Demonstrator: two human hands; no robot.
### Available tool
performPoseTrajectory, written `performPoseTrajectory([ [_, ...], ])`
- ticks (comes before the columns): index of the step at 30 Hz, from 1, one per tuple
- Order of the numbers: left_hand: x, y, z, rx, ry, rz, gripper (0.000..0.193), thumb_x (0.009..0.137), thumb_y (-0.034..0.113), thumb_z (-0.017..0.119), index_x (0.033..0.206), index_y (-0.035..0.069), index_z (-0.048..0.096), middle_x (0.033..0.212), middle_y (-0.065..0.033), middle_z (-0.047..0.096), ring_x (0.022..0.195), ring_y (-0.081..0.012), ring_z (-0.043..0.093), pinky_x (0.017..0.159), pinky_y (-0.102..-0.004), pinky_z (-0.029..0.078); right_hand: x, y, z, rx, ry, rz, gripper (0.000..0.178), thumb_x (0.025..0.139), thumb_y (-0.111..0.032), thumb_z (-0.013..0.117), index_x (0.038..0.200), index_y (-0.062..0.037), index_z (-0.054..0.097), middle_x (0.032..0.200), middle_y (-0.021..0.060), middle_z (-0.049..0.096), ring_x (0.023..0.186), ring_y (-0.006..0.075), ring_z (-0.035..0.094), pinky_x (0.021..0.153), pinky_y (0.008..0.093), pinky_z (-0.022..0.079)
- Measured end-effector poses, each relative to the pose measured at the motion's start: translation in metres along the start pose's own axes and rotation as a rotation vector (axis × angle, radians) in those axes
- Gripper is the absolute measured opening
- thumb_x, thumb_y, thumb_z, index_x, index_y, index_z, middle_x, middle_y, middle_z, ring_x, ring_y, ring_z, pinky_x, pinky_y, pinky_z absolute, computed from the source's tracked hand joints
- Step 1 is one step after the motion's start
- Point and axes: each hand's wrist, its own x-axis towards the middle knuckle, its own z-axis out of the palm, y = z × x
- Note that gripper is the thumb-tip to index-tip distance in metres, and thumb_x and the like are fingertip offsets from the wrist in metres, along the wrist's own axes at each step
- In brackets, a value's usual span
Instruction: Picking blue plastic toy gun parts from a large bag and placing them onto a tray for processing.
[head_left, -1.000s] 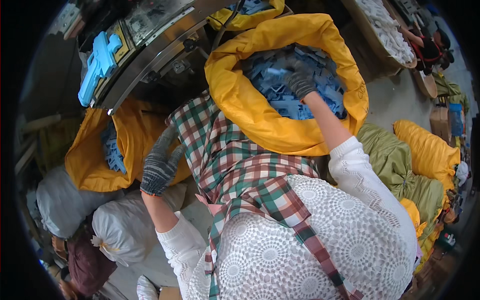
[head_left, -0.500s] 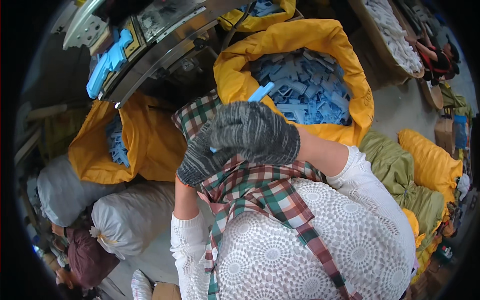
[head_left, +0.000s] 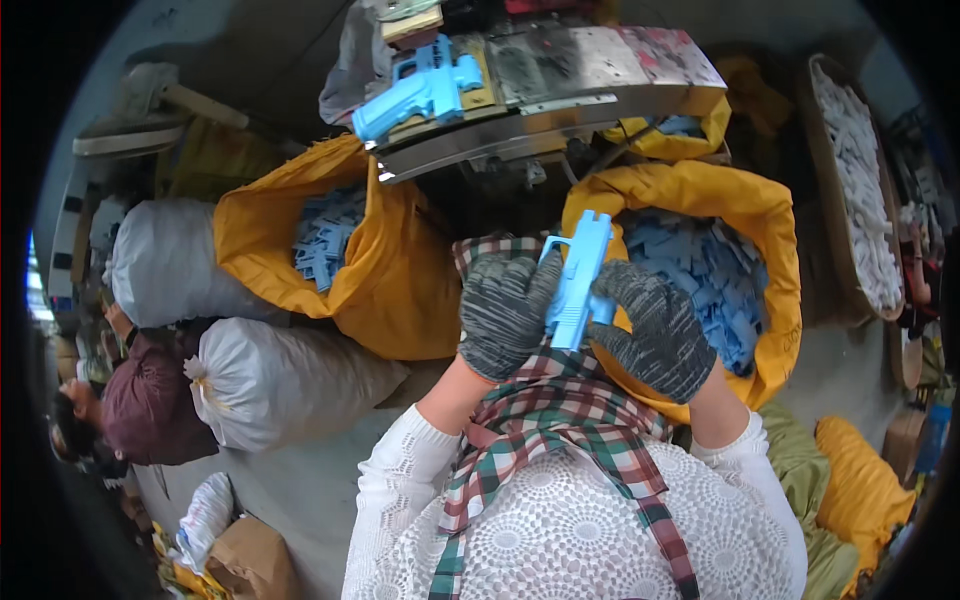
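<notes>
A light blue plastic toy pistol is held slanting upright in front of my apron. My gloved left hand is closed round its grip side, the thumb along its edge. My gloved right hand is at its right side, thumb and fingers curled about a small blue plastic piece. Whether that piece is joined to the pistol I cannot tell. Another blue toy pistol lies on the machine ahead. A yellow sack of blue parts stands just beyond my right hand.
At the left, a second yellow sack holds more blue pieces. White sacks and a maroon bundle are beside it. A long container of white parts stands far right. Green and yellow bags lie at the near right.
My hands, earlier clasped together over a mostly hidden blue piece, have moved apart and now show the toy pistol. The view has turned, with the machine now more central.
</notes>
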Motion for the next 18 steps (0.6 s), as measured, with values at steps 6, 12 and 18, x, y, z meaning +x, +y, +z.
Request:
performPoseTrajectory([
  [6, 0.041, -0.031, -0.016, 0.156, 0.302, 0.076, 0.045, 0.07, 0.016, 0.066, 0.114, 0.007, 0.061, 0.116, -0.017, 0.052, 0.11, -0.0347, 0.05, 0.093, -0.0486, 0.041, 0.018, 0.029, -0.005, 0.25, 0.298, -0.063, 0.049, 0.064, -0.005, 0.08, 0.109, -0.0058, 0.06, 0.11, 0.0127, 0.061, 0.105, 0.0264, 0.058, 0.09, 0.0362, 0.047],
  [12, 0.101, -0.133, -0.058, 0.232, 0.269, -0.189, 0.064, 0.079, 0.032, 0.069, 0.131, 0.005, 0.043, 0.124, -0.0205, 0.05, 0.115, -0.0361, 0.048, 0.099, -0.0444, 0.037, 0.018, 0.052, -0.019, 0.315, 0.44, -0.024, 0.06, 0.063, -0.005, 0.081, 0.118, -0.0057, 0.056, 0.117, 0.0118, 0.059, 0.108, 0.0232, 0.058, 0.091, 0.0338, 0.048],
  [18, 0.134, -0.139, -0.106, 0.416, -0.349, -0.339, 0.061, 0.079, 0.03, 0.068, 0.131, 0.01, 0.043, 0.115, -0.0178, 0.055, 0.103, -0.0338, 0.053, 0.09, -0.0423, 0.042, 0.042, 0.039, -0.016, 0.419, 0.479, -0.031, 0.06, 0.066, -0.008, 0.08, 0.12, -0.0058, 0.055, 0.12, 0.0126, 0.058, 0.109, 0.0229, 0.057, 0.092, 0.0335, 0.047],
])
